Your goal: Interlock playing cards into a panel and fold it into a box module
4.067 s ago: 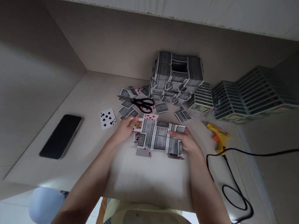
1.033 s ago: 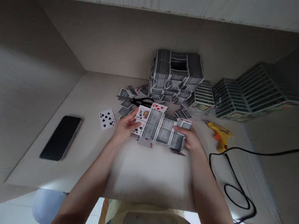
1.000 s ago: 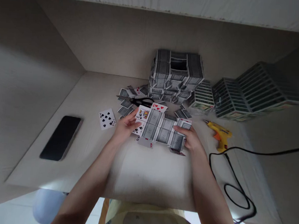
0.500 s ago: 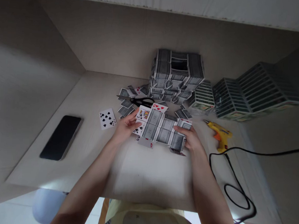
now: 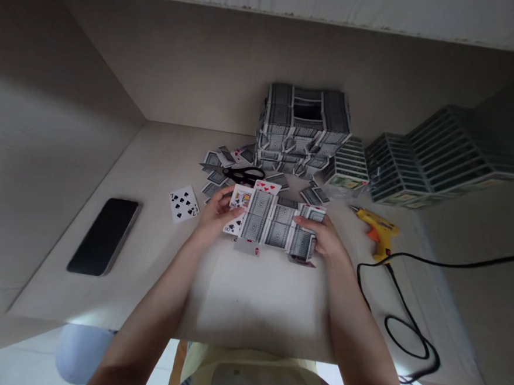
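Observation:
Between my two hands is a panel of joined playing cards (image 5: 280, 224), grey patterned backs facing up. My left hand (image 5: 215, 214) grips its left end, thumb on top, where a king, an eight and other card faces stick out. At the right end my right hand (image 5: 322, 230) is closed on the panel, with the thumb over the card backs and the other fingers mostly hidden beneath. Red-suited cards show at the panel's top and bottom edges. Just behind it, black-handled scissors (image 5: 245, 174) lie on scattered folded cards (image 5: 216, 178).
A large card structure (image 5: 306, 122) stands at the back, beside slatted card racks (image 5: 421, 163). A yellow glue gun (image 5: 380, 230) with a black cable (image 5: 410, 329) lies right. On the left are a phone (image 5: 104, 236) and a seven of spades (image 5: 184, 204).
Both hands and the card panel have shifted slightly to the left. My left thumb has moved to the edge of the patterned backs.

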The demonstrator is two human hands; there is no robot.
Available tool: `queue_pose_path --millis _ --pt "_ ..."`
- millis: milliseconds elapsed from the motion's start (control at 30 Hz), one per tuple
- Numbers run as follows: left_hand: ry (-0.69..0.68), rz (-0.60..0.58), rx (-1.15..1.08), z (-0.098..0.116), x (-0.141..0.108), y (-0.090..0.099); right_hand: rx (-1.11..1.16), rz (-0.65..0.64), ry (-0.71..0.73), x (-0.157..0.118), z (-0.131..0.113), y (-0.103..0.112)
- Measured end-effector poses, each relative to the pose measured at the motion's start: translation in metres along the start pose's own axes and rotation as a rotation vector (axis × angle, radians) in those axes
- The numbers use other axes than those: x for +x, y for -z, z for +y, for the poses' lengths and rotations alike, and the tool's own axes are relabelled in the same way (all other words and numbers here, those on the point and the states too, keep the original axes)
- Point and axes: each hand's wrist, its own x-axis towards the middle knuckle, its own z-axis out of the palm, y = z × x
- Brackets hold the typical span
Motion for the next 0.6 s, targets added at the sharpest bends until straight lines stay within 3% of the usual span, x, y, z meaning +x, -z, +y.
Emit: queue_pose_path --millis 200,600 --pt "0.133 0.037 0.020 -0.0030 0.0022 0.0047 -0.078 -0.066 -0.043 -0.0008 -0.0011 0.0007" --pt "0.164 0.030 0.106 -0.0020 -0.0019 0.0027 -0.122 -0.029 -0.044 -0.0013 -0.0015 -0.0008"
